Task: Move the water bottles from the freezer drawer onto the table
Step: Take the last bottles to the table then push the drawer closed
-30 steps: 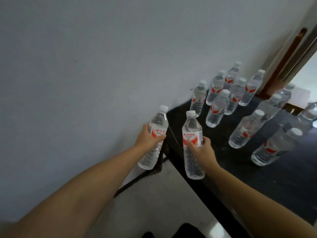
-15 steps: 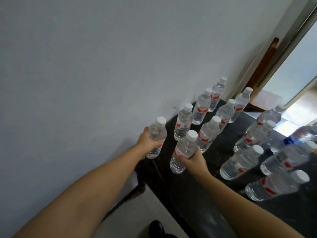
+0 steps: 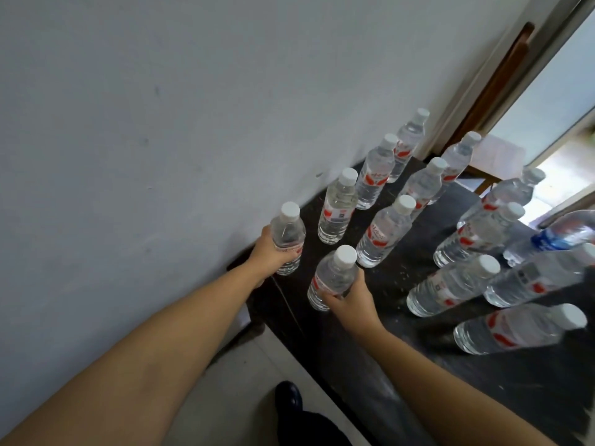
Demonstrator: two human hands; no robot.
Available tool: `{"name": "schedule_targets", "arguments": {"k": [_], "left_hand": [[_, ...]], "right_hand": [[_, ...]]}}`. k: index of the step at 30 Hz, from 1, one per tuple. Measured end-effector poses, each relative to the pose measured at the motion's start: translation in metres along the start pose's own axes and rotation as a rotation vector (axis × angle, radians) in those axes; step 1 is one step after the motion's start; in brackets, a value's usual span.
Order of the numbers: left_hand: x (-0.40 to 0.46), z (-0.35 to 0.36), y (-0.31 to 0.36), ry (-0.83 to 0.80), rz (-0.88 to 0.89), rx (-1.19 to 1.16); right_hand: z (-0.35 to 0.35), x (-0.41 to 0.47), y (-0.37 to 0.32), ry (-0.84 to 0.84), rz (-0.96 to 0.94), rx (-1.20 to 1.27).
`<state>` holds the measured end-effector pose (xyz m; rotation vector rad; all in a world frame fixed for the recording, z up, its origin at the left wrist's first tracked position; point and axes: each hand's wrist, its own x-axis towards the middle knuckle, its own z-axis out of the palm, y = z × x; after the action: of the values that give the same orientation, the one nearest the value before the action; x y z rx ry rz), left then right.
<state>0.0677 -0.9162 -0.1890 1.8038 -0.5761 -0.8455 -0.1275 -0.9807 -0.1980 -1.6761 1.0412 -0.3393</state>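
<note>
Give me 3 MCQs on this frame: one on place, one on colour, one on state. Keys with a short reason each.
1. Where does the bottle in the left hand stand?
A. at the table's near corner by the wall
B. on the floor
C. in the middle of the table

2. What colour is the label on the bottle at the right edge, the one unlike the rest?
A. green
B. blue
C. yellow

3. What is the right hand doing?
A. resting flat on the table
B. hanging empty
C. gripping a capped bottle

Answers:
1 A: the left-hand bottle sits at the corner of the black table, beside the grey wall.
2 B: the odd bottle has a blue label; the others show red.
3 C: fingers wrap the right-hand bottle, its white cap on.
</note>
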Motion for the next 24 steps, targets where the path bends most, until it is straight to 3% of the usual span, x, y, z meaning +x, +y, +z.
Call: {"name": "schedule_targets", "arguments": {"k": [11, 16, 24], "left_hand": [[-0.040, -0.021, 0.000, 0.076, -0.136, 0.184], [-0.081, -0.030, 0.008, 0.084, -0.048, 0.296], [-0.157, -0.045, -0.006, 0.090, 0.043, 0.445]], "right_hand": [[-0.015, -0.019, -0.019, -0.088, 0.075, -0.146], [-0.013, -0.049, -0.027, -0.143, 0.193, -0.380], [0.027, -0.093, -0.049, -0.241, 0.013, -0.614]]}}
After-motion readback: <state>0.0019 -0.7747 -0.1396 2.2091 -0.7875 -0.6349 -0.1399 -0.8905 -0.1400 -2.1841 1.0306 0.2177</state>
